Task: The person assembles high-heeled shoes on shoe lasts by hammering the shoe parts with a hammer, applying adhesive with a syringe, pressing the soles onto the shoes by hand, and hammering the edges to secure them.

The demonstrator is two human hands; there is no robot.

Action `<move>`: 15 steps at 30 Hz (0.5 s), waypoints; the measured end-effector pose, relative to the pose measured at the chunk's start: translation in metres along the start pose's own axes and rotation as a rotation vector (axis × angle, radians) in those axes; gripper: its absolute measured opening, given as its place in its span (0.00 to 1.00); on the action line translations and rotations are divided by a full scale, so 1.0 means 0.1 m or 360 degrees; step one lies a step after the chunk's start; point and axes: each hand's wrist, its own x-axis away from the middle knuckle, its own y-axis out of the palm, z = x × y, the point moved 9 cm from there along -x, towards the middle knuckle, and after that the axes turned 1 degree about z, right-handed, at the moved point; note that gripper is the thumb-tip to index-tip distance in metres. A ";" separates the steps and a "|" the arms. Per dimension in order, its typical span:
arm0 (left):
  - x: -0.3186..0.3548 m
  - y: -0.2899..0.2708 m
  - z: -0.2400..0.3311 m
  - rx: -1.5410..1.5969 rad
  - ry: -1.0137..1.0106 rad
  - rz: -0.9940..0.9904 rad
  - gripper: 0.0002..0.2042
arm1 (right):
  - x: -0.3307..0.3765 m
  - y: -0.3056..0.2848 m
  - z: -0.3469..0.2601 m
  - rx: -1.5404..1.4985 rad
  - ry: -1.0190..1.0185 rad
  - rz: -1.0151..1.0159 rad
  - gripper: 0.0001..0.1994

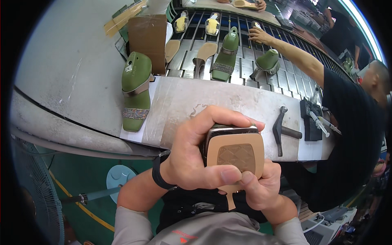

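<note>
My left hand (198, 151) wraps around the far and left sides of a sandal (236, 139) held sole up above the table's near edge. Its tan outsole carries a brown patterned panel, and a narrow tan part points toward my body. My left thumb lies across the lower part of the sole. From the right, my right hand (264, 187) grips the narrower end, its thumb tip beside the left one on the sole. The sandal's upper is mostly hidden. Left of my hands, a green sandal (137, 98) with a glittery strap stands on the table.
A hammer (279, 130) and a black block (311, 122) with syringes lie right on the table (196, 92). Beyond runs a slatted conveyor (188, 61) with green sandals and tan soles. A co-worker's arm (298, 51) reaches over it. A fan (36, 192) stands lower left.
</note>
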 end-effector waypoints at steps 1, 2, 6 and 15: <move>0.00 0.02 0.00 0.0003 0.0007 -0.0016 0.38 | 0.00 0.01 0.00 0.0000 0.0000 0.0001 0.14; 0.00 0.03 0.00 0.0005 0.0015 -0.0033 0.38 | 0.01 0.00 0.01 -0.0020 0.0016 0.0029 0.15; -0.01 0.03 0.01 -0.0024 0.0056 -0.0067 0.38 | 0.00 0.00 -0.01 -0.0046 0.0015 0.0026 0.16; 0.01 0.10 0.01 -0.0091 0.0022 -0.0096 0.36 | 0.06 -0.05 0.06 -0.0065 0.0080 0.0058 0.16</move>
